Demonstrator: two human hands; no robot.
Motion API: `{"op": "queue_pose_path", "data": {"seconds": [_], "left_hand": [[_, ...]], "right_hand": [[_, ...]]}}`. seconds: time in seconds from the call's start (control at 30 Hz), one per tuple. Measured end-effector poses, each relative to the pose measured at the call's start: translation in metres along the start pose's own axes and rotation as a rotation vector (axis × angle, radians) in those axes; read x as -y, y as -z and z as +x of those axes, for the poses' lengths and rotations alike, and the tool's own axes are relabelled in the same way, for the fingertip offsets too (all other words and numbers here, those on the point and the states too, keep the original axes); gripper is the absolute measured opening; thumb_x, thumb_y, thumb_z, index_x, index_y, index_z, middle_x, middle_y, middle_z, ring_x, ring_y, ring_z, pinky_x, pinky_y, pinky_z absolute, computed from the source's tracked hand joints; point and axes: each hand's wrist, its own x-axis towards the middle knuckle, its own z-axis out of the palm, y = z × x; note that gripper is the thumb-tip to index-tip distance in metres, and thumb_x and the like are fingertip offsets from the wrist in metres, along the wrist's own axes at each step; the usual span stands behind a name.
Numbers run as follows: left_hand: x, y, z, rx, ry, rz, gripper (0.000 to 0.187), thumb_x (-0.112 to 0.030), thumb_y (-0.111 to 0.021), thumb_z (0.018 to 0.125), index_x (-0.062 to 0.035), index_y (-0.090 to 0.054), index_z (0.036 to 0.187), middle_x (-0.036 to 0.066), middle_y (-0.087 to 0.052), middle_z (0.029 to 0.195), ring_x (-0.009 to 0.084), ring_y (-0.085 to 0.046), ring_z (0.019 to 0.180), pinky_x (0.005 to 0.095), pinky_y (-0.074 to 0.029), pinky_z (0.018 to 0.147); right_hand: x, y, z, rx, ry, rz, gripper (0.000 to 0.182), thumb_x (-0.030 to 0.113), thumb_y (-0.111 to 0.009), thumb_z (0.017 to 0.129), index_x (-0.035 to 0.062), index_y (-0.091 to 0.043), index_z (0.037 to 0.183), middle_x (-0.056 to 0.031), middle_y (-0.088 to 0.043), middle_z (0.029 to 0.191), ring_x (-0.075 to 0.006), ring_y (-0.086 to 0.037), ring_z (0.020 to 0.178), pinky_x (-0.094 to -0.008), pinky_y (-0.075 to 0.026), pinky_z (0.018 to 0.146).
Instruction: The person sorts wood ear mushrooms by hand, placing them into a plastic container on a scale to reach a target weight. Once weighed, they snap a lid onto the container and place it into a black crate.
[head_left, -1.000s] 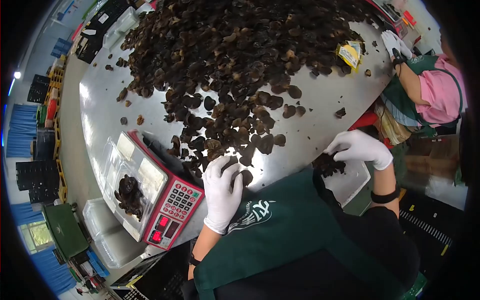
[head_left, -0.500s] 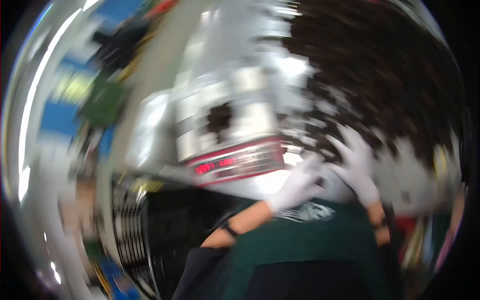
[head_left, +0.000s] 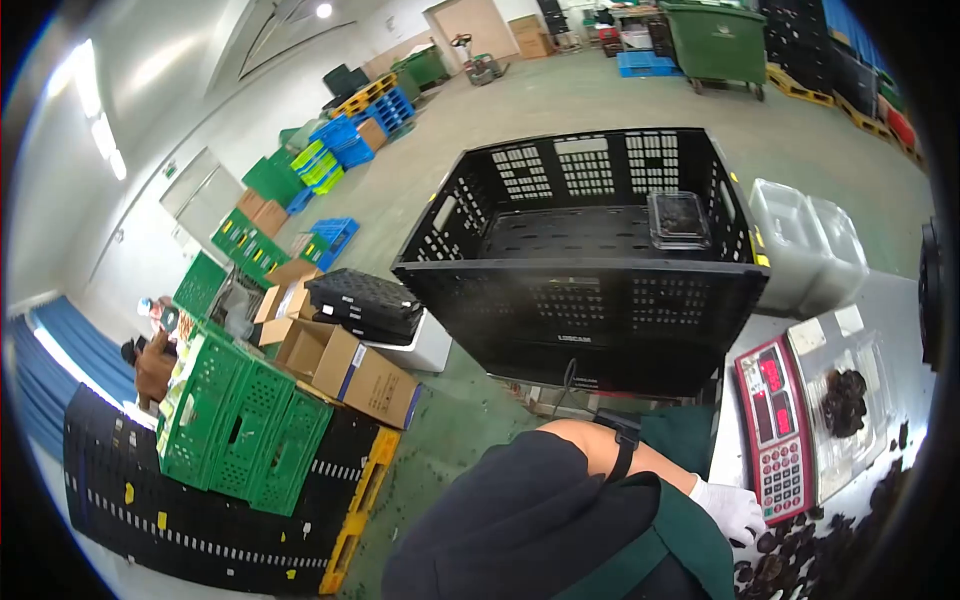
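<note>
My left hand [head_left: 730, 510], in a white glove, is at the lower right beside the keypad of a red digital scale [head_left: 778, 430]. Its fingers curl down at the edge of loose dark pieces [head_left: 790, 560] that look like wood ear mushrooms; whatever they hold is hidden. An open clear plastic box [head_left: 820, 460] rests on the scale with a dark clump [head_left: 845, 402] in it. My right hand is out of view. Ahead, a large black crate [head_left: 580, 285] holds one closed clear plastic box [head_left: 679, 220] with dark contents.
Stacked clear tubs [head_left: 810, 245] stand between crate and scale on the metal table [head_left: 740, 350]. Leftward are cardboard boxes [head_left: 350, 375], green crates [head_left: 240, 420] and a yellow pallet [head_left: 362, 510]. People work at the far left. A green wheeled bin [head_left: 715, 40] stands behind.
The view has swung left, from the table and mushroom pile to the black crate and the room. My right hand has left the view; my left stays near the scale.
</note>
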Motion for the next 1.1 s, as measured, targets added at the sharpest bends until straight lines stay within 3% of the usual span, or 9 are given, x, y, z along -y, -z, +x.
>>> {"op": "queue_pose_path", "data": {"seconds": [0.1,0.2,0.27,0.3,0.43,0.47,0.77,0.9,1.1], "left_hand": [[0.003,0.010,-0.007,-0.002,0.005,0.022,0.040,-0.035,-0.071,0.073,-0.0099,-0.061,0.103,0.012,-0.059,0.113,0.0313,-0.060,0.105,0.0450,-0.047,0.079],[0.006,0.016,-0.011,0.117,-0.003,0.005,0.042,-0.035,-0.073,0.076,-0.0092,-0.063,0.107,0.013,-0.058,0.114,0.0337,-0.059,0.107,0.0481,-0.047,0.082],[-0.013,0.041,-0.007,-0.148,-0.004,-0.115,0.036,-0.029,-0.068,0.082,-0.0076,-0.063,0.110,0.014,-0.057,0.109,0.0343,-0.058,0.104,0.0475,-0.048,0.085],[-0.022,0.052,0.004,-0.073,0.058,-0.277,0.035,-0.027,-0.066,0.084,-0.0064,-0.062,0.112,0.015,-0.057,0.111,0.0344,-0.058,0.105,0.0461,-0.048,0.087],[-0.031,0.061,0.032,0.336,0.220,-0.593,0.045,-0.006,-0.054,0.086,-0.0063,-0.057,0.131,0.016,-0.061,0.119,0.0355,-0.059,0.110,0.0428,-0.047,0.098],[-0.030,0.044,0.026,0.382,0.179,-0.470,0.046,-0.003,-0.054,0.087,-0.0064,-0.057,0.132,0.017,-0.061,0.123,0.0348,-0.059,0.112,0.0420,-0.048,0.098],[-0.037,0.004,0.053,0.415,-0.025,-0.374,0.044,-0.004,-0.067,0.083,-0.0035,-0.061,0.127,0.016,-0.060,0.128,0.0349,-0.058,0.116,0.0450,-0.046,0.097],[-0.034,-0.008,0.057,0.413,0.008,-0.321,0.045,-0.004,-0.065,0.084,-0.0066,-0.062,0.128,0.014,-0.060,0.128,0.0331,-0.057,0.118,0.0433,-0.045,0.098],[-0.036,-0.025,0.074,0.426,-0.013,-0.315,0.044,-0.004,-0.065,0.084,-0.0069,-0.062,0.129,0.014,-0.060,0.128,0.0326,-0.058,0.115,0.0429,-0.046,0.096]], "right_hand": [[0.004,0.001,-0.006,0.327,-0.199,0.025,0.046,0.036,-0.073,0.091,0.0072,-0.069,0.126,-0.0222,-0.058,0.135,-0.0350,-0.055,0.124,-0.0402,-0.045,0.107],[0.013,0.008,-0.016,0.071,0.275,-0.063,0.048,0.042,-0.076,0.086,0.0047,-0.071,0.117,-0.0265,-0.063,0.125,-0.0435,-0.066,0.105,-0.0436,-0.057,0.089],[0.051,0.034,-0.011,0.146,0.155,-0.170,0.041,0.035,-0.075,0.088,0.0040,-0.070,0.115,-0.0203,-0.067,0.115,-0.0324,-0.069,0.097,-0.0392,-0.058,0.081],[-0.020,-0.021,-0.072,0.217,-0.135,0.115,0.036,0.006,-0.073,0.080,-0.0003,-0.070,0.116,-0.0205,-0.060,0.133,-0.0383,-0.058,0.121,-0.0458,-0.044,0.106],[0.071,0.022,-0.019,0.019,-0.612,0.147,0.012,0.013,-0.074,0.087,0.0038,-0.071,0.095,-0.0122,-0.069,0.098,-0.0284,-0.065,0.091,-0.0373,-0.052,0.086],[0.067,0.024,-0.021,-0.101,-0.399,-0.027,0.013,0.013,-0.076,0.085,0.0049,-0.071,0.094,-0.0117,-0.069,0.096,-0.0285,-0.065,0.091,-0.0368,-0.052,0.085],[-0.053,0.057,-0.082,-0.443,-0.825,-0.227,0.018,0.018,-0.078,0.079,0.0090,-0.062,0.078,-0.0037,-0.061,0.086,-0.0235,-0.062,0.084,-0.0365,-0.052,0.070],[-0.095,0.062,-0.062,-0.402,-0.733,-0.272,0.020,0.023,-0.079,0.079,0.0107,-0.063,0.077,-0.0012,-0.062,0.086,-0.0215,-0.063,0.085,-0.0346,-0.053,0.069],[-0.159,0.053,0.002,0.016,-0.504,-0.292,0.082,0.028,-0.085,0.071,0.0245,-0.050,0.145,-0.0078,-0.047,0.148,-0.0295,-0.047,0.132,-0.0474,-0.039,0.109]]}}
